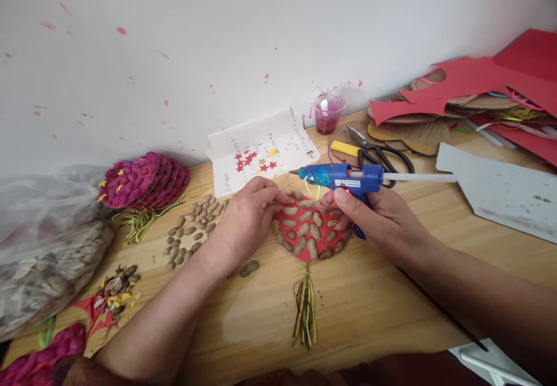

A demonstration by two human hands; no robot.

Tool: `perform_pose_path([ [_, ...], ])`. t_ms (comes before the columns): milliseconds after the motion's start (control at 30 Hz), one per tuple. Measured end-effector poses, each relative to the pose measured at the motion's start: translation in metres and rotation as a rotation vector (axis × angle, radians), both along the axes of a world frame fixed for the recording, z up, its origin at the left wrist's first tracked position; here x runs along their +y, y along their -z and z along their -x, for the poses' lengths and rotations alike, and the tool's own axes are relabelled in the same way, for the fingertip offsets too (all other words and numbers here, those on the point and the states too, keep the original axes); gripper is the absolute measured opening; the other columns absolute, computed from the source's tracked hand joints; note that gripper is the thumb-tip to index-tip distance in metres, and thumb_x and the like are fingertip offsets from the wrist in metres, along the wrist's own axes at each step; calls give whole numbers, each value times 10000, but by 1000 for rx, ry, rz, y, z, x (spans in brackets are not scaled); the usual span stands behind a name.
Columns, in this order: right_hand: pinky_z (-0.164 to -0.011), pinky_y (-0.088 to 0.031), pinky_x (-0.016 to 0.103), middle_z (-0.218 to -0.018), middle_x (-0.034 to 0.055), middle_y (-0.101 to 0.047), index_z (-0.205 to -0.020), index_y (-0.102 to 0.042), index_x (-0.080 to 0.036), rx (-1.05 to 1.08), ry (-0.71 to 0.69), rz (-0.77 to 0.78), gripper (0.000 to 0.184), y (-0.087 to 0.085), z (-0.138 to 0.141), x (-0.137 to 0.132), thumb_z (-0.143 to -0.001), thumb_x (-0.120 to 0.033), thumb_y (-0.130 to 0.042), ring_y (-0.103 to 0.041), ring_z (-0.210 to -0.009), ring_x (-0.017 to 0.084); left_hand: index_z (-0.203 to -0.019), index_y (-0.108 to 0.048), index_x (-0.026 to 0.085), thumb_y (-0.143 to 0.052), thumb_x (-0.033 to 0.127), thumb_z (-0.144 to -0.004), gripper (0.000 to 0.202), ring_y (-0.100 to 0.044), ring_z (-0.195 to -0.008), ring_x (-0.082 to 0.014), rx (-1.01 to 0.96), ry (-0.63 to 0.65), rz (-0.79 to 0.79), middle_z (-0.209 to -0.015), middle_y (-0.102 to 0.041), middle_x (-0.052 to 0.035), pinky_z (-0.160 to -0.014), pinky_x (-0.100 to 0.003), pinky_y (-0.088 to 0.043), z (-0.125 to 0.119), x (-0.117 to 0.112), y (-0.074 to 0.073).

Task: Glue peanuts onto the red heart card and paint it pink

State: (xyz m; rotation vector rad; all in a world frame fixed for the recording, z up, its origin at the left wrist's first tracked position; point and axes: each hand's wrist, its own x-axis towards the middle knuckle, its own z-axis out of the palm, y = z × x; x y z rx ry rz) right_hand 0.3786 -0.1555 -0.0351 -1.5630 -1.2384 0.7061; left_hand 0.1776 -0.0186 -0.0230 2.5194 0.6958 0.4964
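My right hand grips a blue glue gun whose nozzle points left above a red paper disc. The disc lies on the wooden table, is covered with peanut shells and has a tassel of strings hanging from its near edge. My left hand rests on the disc's left edge, fingers curled and pressing a shell near the top. A white glue stick sticks out of the gun's back.
Loose peanut shells lie left of my hand. Painted purple discs and a plastic bag of shells sit far left. Black scissors, a paint cup, white paper with stars, red card scraps lie behind.
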Motion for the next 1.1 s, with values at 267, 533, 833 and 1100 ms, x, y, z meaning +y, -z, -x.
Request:
perform_pose_path([
  [267, -878, -583, 455, -1021, 52, -771, -1145, -745, -280, -8, 9, -4, 325, 0, 0, 0, -1016, -493, -534, -717, -1012, 291, -884, -764, 185, -699, 87, -894, 118, -671, -862, -159, -38, 16, -96, -996, -682, -43, -783, -296, -560, -3, -3, 11],
  [533, -873, -578, 430, -1066, 46, -772, -1137, -743, -284, -2, 9, -1, 311, -1, -1, 1, -1017, -484, -538, -715, -1032, 283, -883, -769, 196, -683, 102, -908, 130, -664, -883, -171, -12, 11, -111, -998, -682, -43, -790, -309, -558, -5, -5, 14],
  [833, -909, -570, 443, -1069, 42, -772, -1094, -746, -272, 4, 8, 8, 311, 1, -1, 0, -1019, -489, -536, -711, -1018, 274, -836, -776, 198, -701, 77, -884, 150, -650, -846, -150, -43, -5, -113, -968, -677, -24, -744, -273, -532, -6, -5, 18],
  [1100, -934, -570, 465, -1113, 63, -769, -1145, -740, -263, 22, 14, 7, 331, 2, 1, 2, -1013, -490, -539, -699, -1068, 290, -805, -781, 213, -698, 105, -883, 158, -635, -802, -144, -59, -25, -137, -951, -674, -14, -697, -271, -519, -6, -6, 22],
])
